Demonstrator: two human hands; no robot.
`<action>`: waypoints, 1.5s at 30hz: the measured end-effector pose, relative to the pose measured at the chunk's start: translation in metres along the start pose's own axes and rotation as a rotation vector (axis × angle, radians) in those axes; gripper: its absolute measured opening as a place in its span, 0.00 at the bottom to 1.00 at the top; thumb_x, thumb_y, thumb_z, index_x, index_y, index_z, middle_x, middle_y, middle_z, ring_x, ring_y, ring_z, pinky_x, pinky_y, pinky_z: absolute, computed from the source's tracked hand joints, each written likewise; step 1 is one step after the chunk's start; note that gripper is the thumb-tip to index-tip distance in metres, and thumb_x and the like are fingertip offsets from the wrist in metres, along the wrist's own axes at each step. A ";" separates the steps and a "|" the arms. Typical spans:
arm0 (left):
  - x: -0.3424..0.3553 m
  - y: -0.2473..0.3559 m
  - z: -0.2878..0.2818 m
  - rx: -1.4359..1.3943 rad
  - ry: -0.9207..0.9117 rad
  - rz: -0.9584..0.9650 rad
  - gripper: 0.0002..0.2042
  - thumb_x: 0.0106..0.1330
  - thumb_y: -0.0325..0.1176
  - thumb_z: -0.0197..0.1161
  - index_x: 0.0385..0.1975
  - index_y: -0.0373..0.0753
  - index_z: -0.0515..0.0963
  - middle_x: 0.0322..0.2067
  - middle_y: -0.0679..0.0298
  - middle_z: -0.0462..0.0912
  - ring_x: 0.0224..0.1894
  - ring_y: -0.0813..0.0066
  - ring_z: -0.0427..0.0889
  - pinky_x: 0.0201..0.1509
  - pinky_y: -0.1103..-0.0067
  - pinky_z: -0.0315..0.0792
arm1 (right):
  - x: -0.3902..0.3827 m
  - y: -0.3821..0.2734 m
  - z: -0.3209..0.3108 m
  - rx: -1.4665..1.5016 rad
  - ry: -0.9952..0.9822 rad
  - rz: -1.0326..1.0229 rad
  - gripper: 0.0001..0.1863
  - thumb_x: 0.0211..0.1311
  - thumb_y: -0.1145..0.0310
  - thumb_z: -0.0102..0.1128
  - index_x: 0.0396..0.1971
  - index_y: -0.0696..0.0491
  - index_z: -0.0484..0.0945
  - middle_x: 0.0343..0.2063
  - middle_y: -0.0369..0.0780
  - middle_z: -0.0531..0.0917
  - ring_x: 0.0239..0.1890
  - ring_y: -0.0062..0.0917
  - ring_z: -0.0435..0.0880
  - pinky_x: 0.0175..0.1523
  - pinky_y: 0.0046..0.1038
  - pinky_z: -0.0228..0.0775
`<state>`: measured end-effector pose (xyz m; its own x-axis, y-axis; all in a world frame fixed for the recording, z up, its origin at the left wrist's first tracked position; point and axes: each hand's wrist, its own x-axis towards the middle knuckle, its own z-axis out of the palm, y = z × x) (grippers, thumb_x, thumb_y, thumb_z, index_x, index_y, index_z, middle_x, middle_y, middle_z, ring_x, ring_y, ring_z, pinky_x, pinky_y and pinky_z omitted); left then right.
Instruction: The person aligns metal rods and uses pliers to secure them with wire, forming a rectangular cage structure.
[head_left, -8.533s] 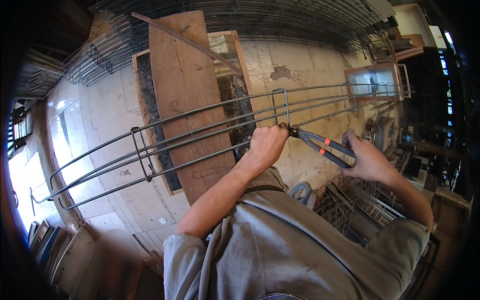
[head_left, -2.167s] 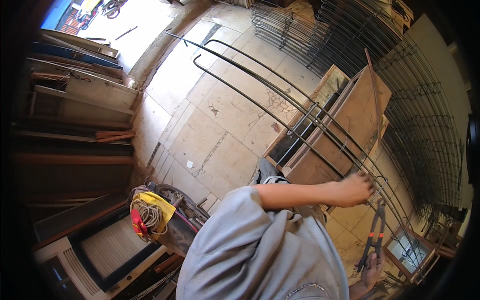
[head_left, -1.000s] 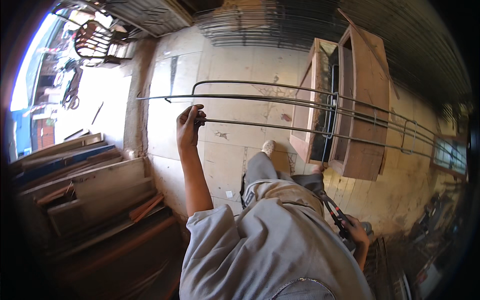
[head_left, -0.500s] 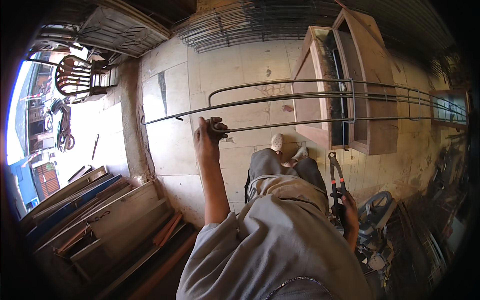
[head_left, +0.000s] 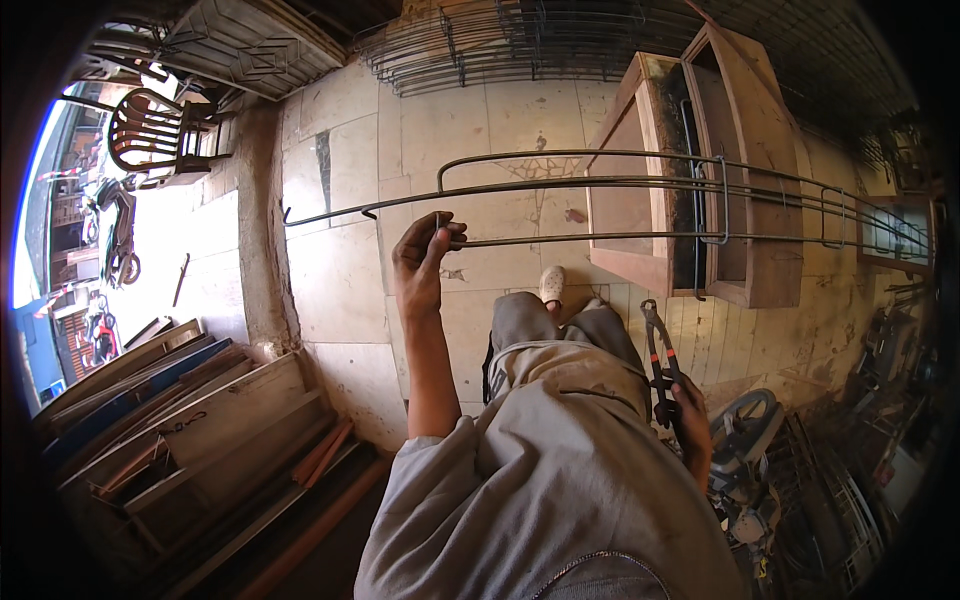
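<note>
A long cage of steel reinforcing bars [head_left: 560,183], tied with square wire stirrups, lies across a wooden cabinet [head_left: 630,215] and runs off to the right. My left hand [head_left: 425,250] is closed around the bent left end of its nearest bar. Two other bar ends, hooked at their tips, stick out further left beyond that hand. Low at my right side, my right hand [head_left: 688,410] grips the handles of a pair of pincers [head_left: 660,345]. The pincers have dark handles with red bands, and their head points away from me.
More bar cages [head_left: 500,45] are stacked along the far side. Planks and boards [head_left: 200,420] lean at the lower left. A chair [head_left: 150,135] stands by the bright doorway. Close to my right is a grey machine [head_left: 745,430] among metal scraps.
My left hand has shifted slightly up and right, with its fingers turned on the bar end. The pincers have moved a little left, and the view has shifted slightly.
</note>
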<state>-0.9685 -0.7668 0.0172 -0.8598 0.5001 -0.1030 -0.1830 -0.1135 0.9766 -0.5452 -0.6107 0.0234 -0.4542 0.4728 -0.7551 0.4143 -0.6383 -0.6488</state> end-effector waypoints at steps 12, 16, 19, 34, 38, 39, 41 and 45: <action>0.013 0.014 0.002 0.159 0.073 -0.170 0.19 0.70 0.43 0.52 0.39 0.29 0.77 0.27 0.56 0.82 0.27 0.72 0.82 0.34 0.81 0.74 | 0.009 0.010 0.004 -0.035 0.023 -0.001 0.17 0.65 0.62 0.53 0.50 0.54 0.74 0.27 0.31 0.73 0.24 0.15 0.72 0.27 0.20 0.64; 0.019 0.036 0.010 0.831 0.191 0.157 0.17 0.69 0.43 0.54 0.37 0.31 0.78 0.25 0.58 0.83 0.25 0.73 0.81 0.33 0.79 0.73 | 0.011 0.013 -0.002 -0.085 -0.006 0.007 0.18 0.67 0.61 0.52 0.51 0.55 0.72 0.37 0.35 0.78 0.28 0.17 0.76 0.30 0.20 0.67; 0.043 0.050 0.007 1.176 0.174 0.449 0.13 0.67 0.39 0.58 0.37 0.34 0.78 0.29 0.54 0.82 0.31 0.66 0.81 0.37 0.74 0.72 | 0.016 0.022 -0.008 -0.115 0.018 -0.036 0.17 0.66 0.63 0.53 0.51 0.54 0.74 0.35 0.34 0.78 0.27 0.16 0.75 0.30 0.20 0.67; 0.125 0.061 -0.018 0.813 -0.784 -0.092 0.16 0.59 0.42 0.66 0.35 0.34 0.76 0.30 0.66 0.79 0.36 0.78 0.76 0.48 0.79 0.68 | 0.014 0.014 -0.003 -0.044 0.041 -0.047 0.17 0.66 0.63 0.53 0.50 0.55 0.76 0.31 0.31 0.75 0.33 0.15 0.70 0.39 0.20 0.63; 0.126 0.053 -0.021 0.766 -0.778 -0.087 0.15 0.58 0.41 0.66 0.33 0.35 0.74 0.28 0.68 0.76 0.34 0.80 0.73 0.45 0.80 0.68 | 0.016 0.018 -0.005 -0.061 0.019 -0.089 0.18 0.66 0.62 0.54 0.51 0.55 0.74 0.30 0.31 0.76 0.27 0.15 0.73 0.32 0.20 0.65; 0.126 0.053 -0.022 0.769 -0.778 -0.081 0.15 0.58 0.41 0.66 0.33 0.35 0.74 0.28 0.68 0.76 0.34 0.80 0.73 0.45 0.80 0.68 | 0.016 0.018 -0.004 -0.062 0.014 -0.092 0.17 0.66 0.62 0.54 0.51 0.55 0.74 0.30 0.31 0.76 0.27 0.15 0.73 0.32 0.20 0.65; 0.126 0.053 -0.021 0.776 -0.774 -0.070 0.15 0.59 0.41 0.66 0.33 0.35 0.74 0.27 0.68 0.76 0.34 0.81 0.73 0.44 0.80 0.67 | 0.016 0.017 -0.002 -0.080 0.017 -0.110 0.17 0.66 0.63 0.53 0.51 0.55 0.74 0.30 0.31 0.76 0.26 0.15 0.73 0.31 0.20 0.65; 0.121 0.058 -0.022 0.843 -0.719 -0.068 0.14 0.61 0.40 0.64 0.33 0.34 0.75 0.29 0.68 0.76 0.34 0.81 0.73 0.44 0.82 0.68 | 0.017 0.025 -0.003 -0.093 0.046 -0.088 0.17 0.66 0.63 0.53 0.51 0.53 0.74 0.31 0.32 0.76 0.25 0.15 0.75 0.29 0.20 0.65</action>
<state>-1.0932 -0.7315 0.0571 -0.3337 0.8955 -0.2944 0.3982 0.4170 0.8170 -0.5402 -0.6163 -0.0056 -0.4565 0.5533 -0.6968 0.4465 -0.5349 -0.7172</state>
